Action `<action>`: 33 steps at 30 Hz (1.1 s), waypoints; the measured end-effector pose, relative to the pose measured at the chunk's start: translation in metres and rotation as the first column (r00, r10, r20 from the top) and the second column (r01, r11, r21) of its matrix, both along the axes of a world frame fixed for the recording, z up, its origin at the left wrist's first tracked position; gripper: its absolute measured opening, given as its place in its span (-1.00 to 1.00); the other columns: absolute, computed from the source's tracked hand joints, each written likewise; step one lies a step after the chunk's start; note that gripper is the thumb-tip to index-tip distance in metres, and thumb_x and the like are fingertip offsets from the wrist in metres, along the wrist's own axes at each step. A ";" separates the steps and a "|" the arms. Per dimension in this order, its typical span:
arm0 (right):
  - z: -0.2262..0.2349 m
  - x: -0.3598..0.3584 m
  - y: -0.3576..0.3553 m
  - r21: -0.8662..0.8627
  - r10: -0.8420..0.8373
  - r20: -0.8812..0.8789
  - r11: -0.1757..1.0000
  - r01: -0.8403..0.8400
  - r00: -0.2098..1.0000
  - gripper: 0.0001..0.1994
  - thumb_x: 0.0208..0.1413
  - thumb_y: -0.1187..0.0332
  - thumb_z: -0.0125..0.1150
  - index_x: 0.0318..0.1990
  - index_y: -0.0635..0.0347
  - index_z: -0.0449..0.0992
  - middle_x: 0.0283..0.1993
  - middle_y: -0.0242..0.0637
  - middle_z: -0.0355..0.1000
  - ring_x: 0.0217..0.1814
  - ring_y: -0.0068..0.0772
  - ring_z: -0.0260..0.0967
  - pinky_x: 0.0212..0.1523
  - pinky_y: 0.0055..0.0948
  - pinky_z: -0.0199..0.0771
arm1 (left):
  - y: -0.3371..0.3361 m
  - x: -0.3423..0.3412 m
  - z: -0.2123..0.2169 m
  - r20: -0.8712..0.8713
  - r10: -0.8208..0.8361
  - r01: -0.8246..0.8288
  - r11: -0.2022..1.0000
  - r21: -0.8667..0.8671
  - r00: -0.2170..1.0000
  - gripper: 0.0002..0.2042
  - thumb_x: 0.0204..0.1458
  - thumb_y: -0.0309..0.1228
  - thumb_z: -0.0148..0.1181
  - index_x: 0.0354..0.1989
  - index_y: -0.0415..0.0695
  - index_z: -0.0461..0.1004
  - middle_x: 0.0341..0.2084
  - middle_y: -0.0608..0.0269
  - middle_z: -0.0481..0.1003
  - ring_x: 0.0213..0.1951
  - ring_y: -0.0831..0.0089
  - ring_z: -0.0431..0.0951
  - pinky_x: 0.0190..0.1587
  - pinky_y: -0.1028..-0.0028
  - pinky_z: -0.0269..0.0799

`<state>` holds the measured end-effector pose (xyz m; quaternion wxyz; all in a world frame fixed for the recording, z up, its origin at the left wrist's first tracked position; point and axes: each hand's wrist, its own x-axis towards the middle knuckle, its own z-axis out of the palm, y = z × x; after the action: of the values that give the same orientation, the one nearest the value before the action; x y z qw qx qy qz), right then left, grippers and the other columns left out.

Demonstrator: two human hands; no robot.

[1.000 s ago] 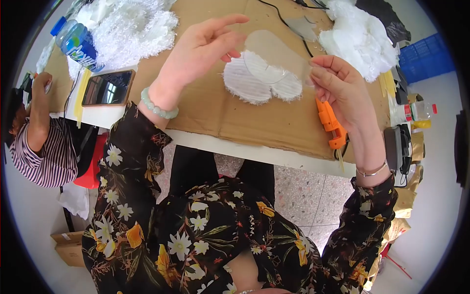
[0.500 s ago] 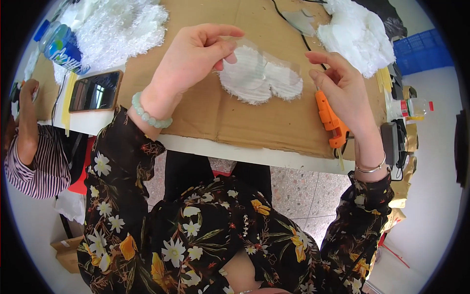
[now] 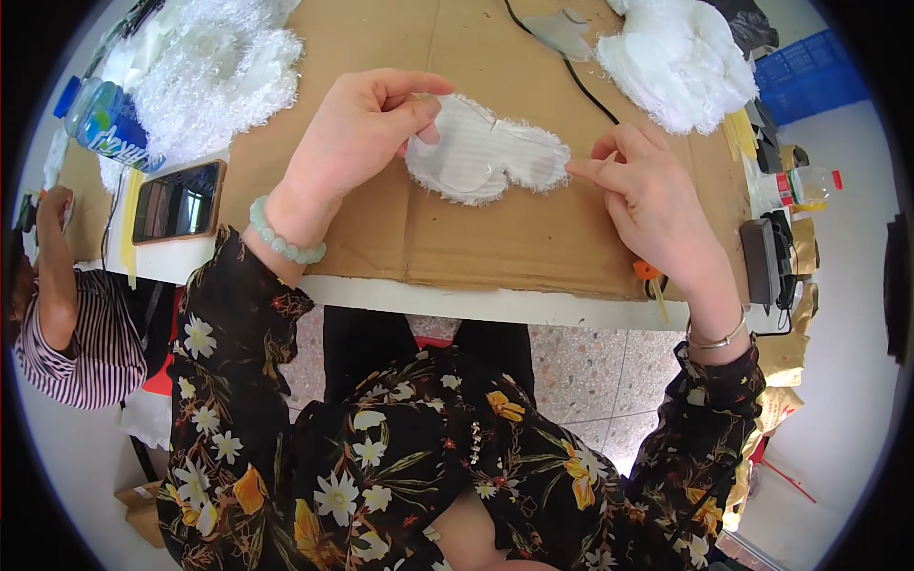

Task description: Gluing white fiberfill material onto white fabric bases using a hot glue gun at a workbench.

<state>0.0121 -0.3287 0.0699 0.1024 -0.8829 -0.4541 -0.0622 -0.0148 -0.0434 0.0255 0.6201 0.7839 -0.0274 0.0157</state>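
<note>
A white, fringe-edged fabric piece point(image 3: 466, 193) with two rounded lobes, shaped like an eye mask, lies on the brown cardboard point(image 3: 362, 238). Over it is a clear plastic piece point(image 3: 462, 143) of similar outline, hard to see against the white. My left hand point(image 3: 367, 128) is closed, thumb and forefinger pinching the clear piece at the left lobe. At the right end, my right hand point(image 3: 643, 186) is closed too, its fingertips pinched at the edge of the clear piece. An orange glue gun point(image 3: 647, 270) is mostly hidden behind my right hand.
White shaggy fabric piles stand at far left point(image 3: 219, 71) and far right point(image 3: 676, 67). A phone point(image 3: 179, 203) and a blue-capped bottle point(image 3: 109, 124) are at left. A black cable point(image 3: 581, 81) crosses the cardboard near more clear pieces point(image 3: 560, 36). Another person point(image 3: 81, 324) sits at left.
My right hand has moved in leftward and down to the right end of the clear piece. The clear piece now lies closer over the white fabric. My left hand has shifted slightly down.
</note>
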 end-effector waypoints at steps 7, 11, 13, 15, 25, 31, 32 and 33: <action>-0.009 -0.002 0.001 -0.046 0.017 0.052 0.999 -0.014 0.998 -0.62 -0.21 0.68 0.09 -0.19 0.12 0.59 -0.23 -0.22 0.35 -0.17 -0.15 0.30 -0.12 -0.28 0.34 | -0.002 0.004 -0.007 0.020 -0.006 0.005 1.000 0.024 1.000 -0.74 0.10 -0.40 0.12 -0.08 -0.22 0.54 -0.56 0.41 0.52 -0.58 0.76 0.26 -0.51 0.65 0.21; -0.007 -0.003 0.002 -0.041 0.007 0.035 0.999 -0.006 0.999 -0.62 -0.20 0.68 0.09 -0.19 0.11 0.59 -0.23 -0.23 0.35 -0.17 -0.15 0.31 -0.11 -0.28 0.34 | -0.001 0.005 -0.009 0.020 0.006 -0.007 1.000 0.029 1.000 -0.74 0.10 -0.40 0.12 -0.08 -0.22 0.54 -0.56 0.41 0.52 -0.58 0.76 0.25 -0.51 0.65 0.21; -0.006 -0.003 0.001 -0.042 0.008 0.026 0.999 -0.007 1.000 -0.62 -0.21 0.67 0.09 -0.18 0.12 0.59 -0.22 -0.23 0.35 -0.15 -0.15 0.30 -0.11 -0.27 0.33 | -0.002 0.007 -0.010 0.028 0.017 -0.019 0.999 0.045 0.999 -0.74 0.10 -0.39 0.12 -0.08 -0.22 0.54 -0.56 0.41 0.52 -0.58 0.76 0.25 -0.51 0.65 0.21; -0.004 -0.003 0.003 -0.019 0.018 0.045 1.000 -0.018 0.999 -0.64 -0.17 0.66 0.11 -0.16 0.13 0.58 -0.23 -0.22 0.36 -0.18 -0.13 0.31 -0.14 -0.28 0.35 | -0.001 0.007 -0.009 0.025 0.017 -0.018 0.999 0.051 1.000 -0.74 0.10 -0.39 0.12 -0.08 -0.22 0.54 -0.56 0.41 0.52 -0.59 0.76 0.25 -0.52 0.65 0.20; 0.012 -0.007 0.021 0.305 -0.235 -0.492 0.855 0.418 0.838 -0.70 0.14 0.33 0.18 -0.05 0.35 0.49 -0.33 -0.31 0.47 -0.30 -0.52 0.38 -0.30 -0.51 0.38 | 0.000 0.003 0.005 0.093 0.099 -0.075 0.970 -0.231 0.991 -0.74 0.12 -0.45 0.11 -0.03 -0.26 0.49 -0.61 0.35 0.47 -0.63 0.75 0.25 -0.56 0.69 0.17; 0.003 0.011 0.031 0.313 0.024 -0.900 0.732 0.606 0.436 -0.79 0.11 0.34 0.24 -0.18 0.29 0.50 -0.38 -0.37 0.49 -0.41 -0.68 0.37 -0.38 -0.69 0.36 | 0.000 0.004 0.004 0.073 0.056 -0.035 0.963 -0.268 0.996 -0.73 0.14 -0.44 0.11 -0.01 -0.26 0.46 -0.59 0.33 0.49 -0.62 0.73 0.28 -0.54 0.69 0.21; 0.002 0.011 0.031 0.310 0.022 -0.900 0.733 0.605 0.435 -0.79 0.11 0.34 0.24 -0.18 0.29 0.50 -0.38 -0.37 0.49 -0.41 -0.68 0.37 -0.38 -0.69 0.36 | 0.000 0.005 0.004 0.071 0.057 -0.036 0.962 -0.271 0.996 -0.73 0.14 -0.44 0.11 -0.01 -0.26 0.46 -0.59 0.33 0.49 -0.62 0.73 0.28 -0.54 0.69 0.21; 0.001 0.011 0.032 0.328 0.050 -0.906 0.711 0.622 0.420 -0.82 0.11 0.36 0.24 -0.22 0.28 0.49 -0.39 -0.37 0.49 -0.42 -0.70 0.37 -0.40 -0.72 0.35 | 0.001 0.005 0.004 0.056 0.078 -0.062 0.966 -0.252 0.995 -0.73 0.15 -0.43 0.11 -0.01 -0.26 0.45 -0.58 0.31 0.50 -0.61 0.71 0.33 -0.52 0.68 0.25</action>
<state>0.0233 -0.2964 0.0711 0.5909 -0.7649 -0.1162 0.2287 -0.0102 -0.0428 0.0300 0.7118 0.6990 -0.0180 0.0666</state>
